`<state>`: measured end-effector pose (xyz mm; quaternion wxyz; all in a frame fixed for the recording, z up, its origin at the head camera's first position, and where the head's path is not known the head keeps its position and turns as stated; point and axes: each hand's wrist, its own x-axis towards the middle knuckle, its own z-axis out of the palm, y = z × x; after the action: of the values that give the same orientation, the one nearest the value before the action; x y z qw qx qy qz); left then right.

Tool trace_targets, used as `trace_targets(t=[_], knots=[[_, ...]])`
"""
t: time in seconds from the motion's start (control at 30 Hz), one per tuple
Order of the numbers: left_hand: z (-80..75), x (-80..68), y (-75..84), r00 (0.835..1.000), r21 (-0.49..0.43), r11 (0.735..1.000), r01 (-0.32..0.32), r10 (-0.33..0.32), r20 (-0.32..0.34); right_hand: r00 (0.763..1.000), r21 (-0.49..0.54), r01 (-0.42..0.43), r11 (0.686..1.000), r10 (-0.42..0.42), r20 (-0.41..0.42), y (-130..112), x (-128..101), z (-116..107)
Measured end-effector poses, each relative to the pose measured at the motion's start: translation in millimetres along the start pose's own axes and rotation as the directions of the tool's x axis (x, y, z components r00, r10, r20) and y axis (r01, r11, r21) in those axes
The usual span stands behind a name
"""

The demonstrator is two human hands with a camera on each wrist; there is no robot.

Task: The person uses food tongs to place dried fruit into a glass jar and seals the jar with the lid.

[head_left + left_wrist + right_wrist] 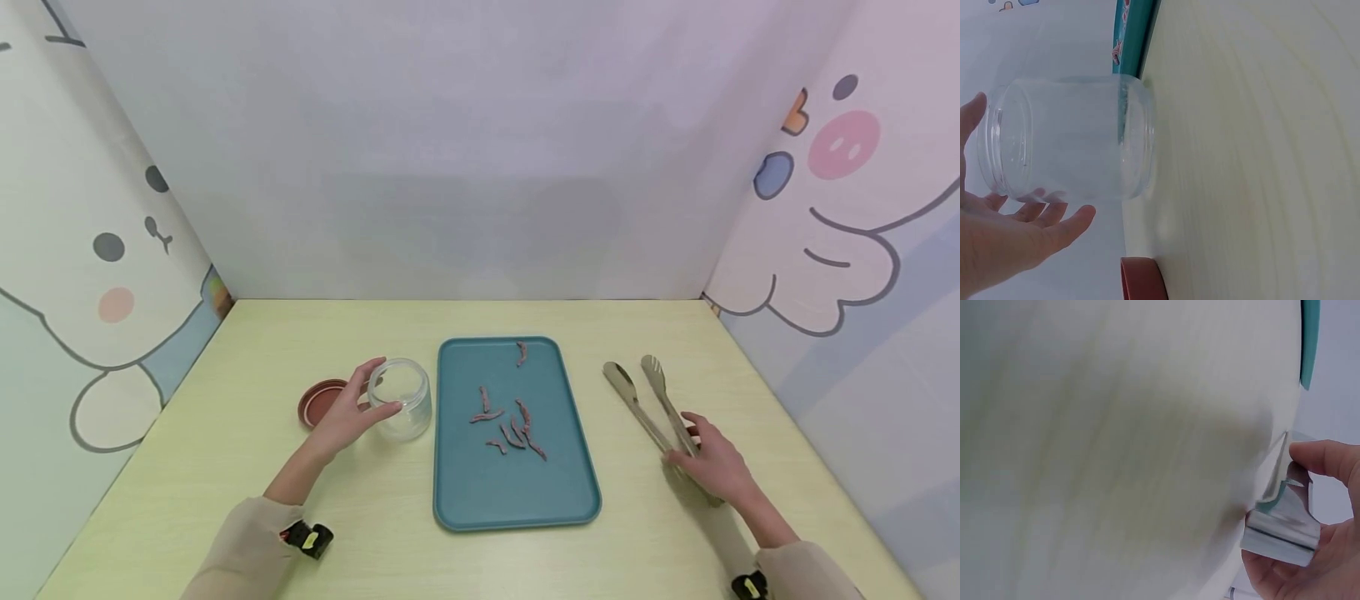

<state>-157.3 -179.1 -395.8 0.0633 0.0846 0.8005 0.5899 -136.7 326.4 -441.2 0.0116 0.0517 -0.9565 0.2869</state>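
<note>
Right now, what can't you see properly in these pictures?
- Tongs: handle end hidden under the right hand in the head view; the right wrist view shows only a blurred metal piece.
- Red lid: partly behind the left hand; cut by the left wrist view's bottom edge.
- Pink strips on the tray: too small to identify.

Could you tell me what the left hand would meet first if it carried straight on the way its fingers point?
Probably the glass jar: the left hand already cups its side, and the teal tray lies just beyond.

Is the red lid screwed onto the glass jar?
No, the red lid lies on the table beside the open glass jar.
</note>
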Motion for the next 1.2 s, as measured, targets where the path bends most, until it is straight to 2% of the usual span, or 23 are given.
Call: trace_targets(t=[0.27,0.53,0.87,1.2], knots=[[-1.0,4.3,-13.7,1.000,0.016,1.000,-0.007,0.007,-0.001,0.992,-0.010,0.075,0.997,-0.076,-0.103,2.7,-2.8,-7.3],[-1.3,5.4,-18.3,1.000,0.034,0.999,-0.027,0.027,-0.007,0.981,-0.037,0.075,0.997,-0.080,-0.178,0.2,0.6,-9.3],[-2.0,4.8,-18.3,1.000,0.044,0.999,-0.025,0.026,-0.014,0.969,-0.003,0.167,0.986,-0.165,-0.184,-35.9,12.3,-4.3],[-2.3,5.3,-18.9,0.999,0.060,0.998,-0.031,0.032,-0.016,0.959,0.008,0.246,0.969,-0.242,-0.150,-71.0,31.8,16.8]])
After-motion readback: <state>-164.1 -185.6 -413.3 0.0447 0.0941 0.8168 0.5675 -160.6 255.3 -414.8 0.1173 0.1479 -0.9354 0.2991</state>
